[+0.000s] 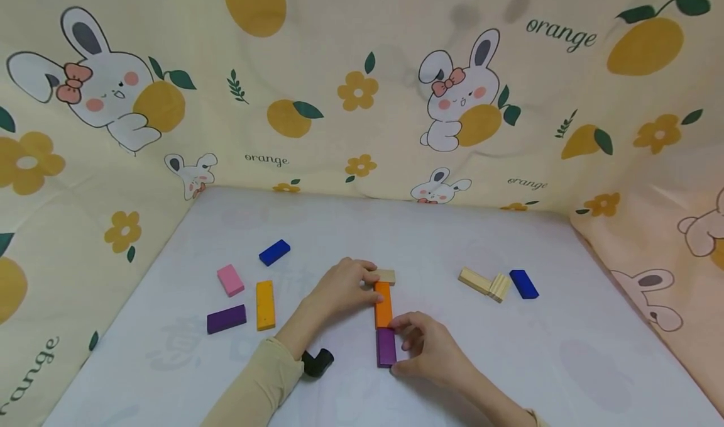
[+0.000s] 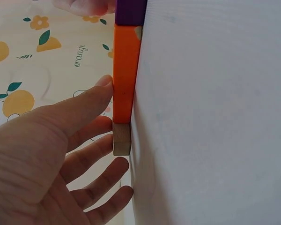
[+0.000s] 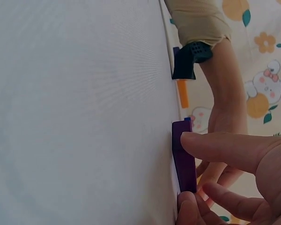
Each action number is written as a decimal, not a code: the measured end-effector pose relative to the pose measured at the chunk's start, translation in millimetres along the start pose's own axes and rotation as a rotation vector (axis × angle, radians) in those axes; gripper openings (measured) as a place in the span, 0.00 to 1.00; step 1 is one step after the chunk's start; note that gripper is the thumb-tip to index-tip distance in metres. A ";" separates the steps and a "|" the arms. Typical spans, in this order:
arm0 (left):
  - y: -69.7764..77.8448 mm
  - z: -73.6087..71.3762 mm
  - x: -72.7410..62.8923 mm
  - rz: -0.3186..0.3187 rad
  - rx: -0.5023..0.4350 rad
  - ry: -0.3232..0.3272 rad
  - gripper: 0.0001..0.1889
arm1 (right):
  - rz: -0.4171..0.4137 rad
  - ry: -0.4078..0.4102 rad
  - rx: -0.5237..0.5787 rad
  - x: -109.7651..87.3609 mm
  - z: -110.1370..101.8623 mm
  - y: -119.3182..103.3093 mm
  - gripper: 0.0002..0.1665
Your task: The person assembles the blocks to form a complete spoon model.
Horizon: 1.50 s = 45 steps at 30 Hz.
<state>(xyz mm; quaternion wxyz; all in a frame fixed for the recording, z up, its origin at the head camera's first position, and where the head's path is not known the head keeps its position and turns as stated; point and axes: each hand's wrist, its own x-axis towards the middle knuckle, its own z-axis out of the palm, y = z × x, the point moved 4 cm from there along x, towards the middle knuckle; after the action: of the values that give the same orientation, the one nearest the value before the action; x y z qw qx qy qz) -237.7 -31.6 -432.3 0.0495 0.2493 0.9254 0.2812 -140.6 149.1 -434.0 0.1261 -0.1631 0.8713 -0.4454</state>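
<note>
Three blocks lie end to end in the head view: a purple block [image 1: 386, 348] nearest, an orange block [image 1: 383, 307] beyond it, and a plain wooden block [image 1: 387, 277] set crosswise at the far end. My left hand [image 1: 341, 288] is on the row's left side, its thumb at the orange block and its fingers by the wooden one. In the left wrist view its fingers [image 2: 96, 154] are spread, with two tips at the wooden block. My right hand [image 1: 432, 348] pinches the purple block lengthwise, thumb at the near end, forefinger at the far end.
To the left lie a pink block [image 1: 230, 280], a blue block [image 1: 274, 253], a yellow block [image 1: 265, 305] and another purple block [image 1: 227, 319]. Wooden pieces [image 1: 475, 280] and a second blue block [image 1: 523, 284] lie right. A dark device [image 1: 318, 363] sits at the left wrist.
</note>
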 end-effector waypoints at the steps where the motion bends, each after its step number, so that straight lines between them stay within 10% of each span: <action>1: 0.5 -0.2 -0.6 0.003 -0.005 0.002 0.24 | -0.001 0.000 0.001 -0.2 0.2 0.0 0.36; 34: 1.4 0.3 -0.7 0.012 -0.013 0.000 0.23 | -0.041 -0.022 -0.002 -3.0 -4.4 1.0 0.32; 39: -0.8 3.7 -1.7 0.013 -0.009 -0.006 0.23 | -0.117 0.088 -0.027 -2.4 -38.7 11.4 0.27; 45: -0.3 2.6 -0.8 0.014 -0.009 -0.006 0.23 | -0.188 0.360 -0.149 -8.0 -136.2 53.7 0.22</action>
<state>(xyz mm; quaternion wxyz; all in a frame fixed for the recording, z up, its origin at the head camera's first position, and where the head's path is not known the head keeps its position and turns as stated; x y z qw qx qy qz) -236.6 -30.9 -434.7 0.0513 0.2562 0.9222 0.2851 -192.2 282.0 -399.5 -0.0861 -0.1703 0.8912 -0.4115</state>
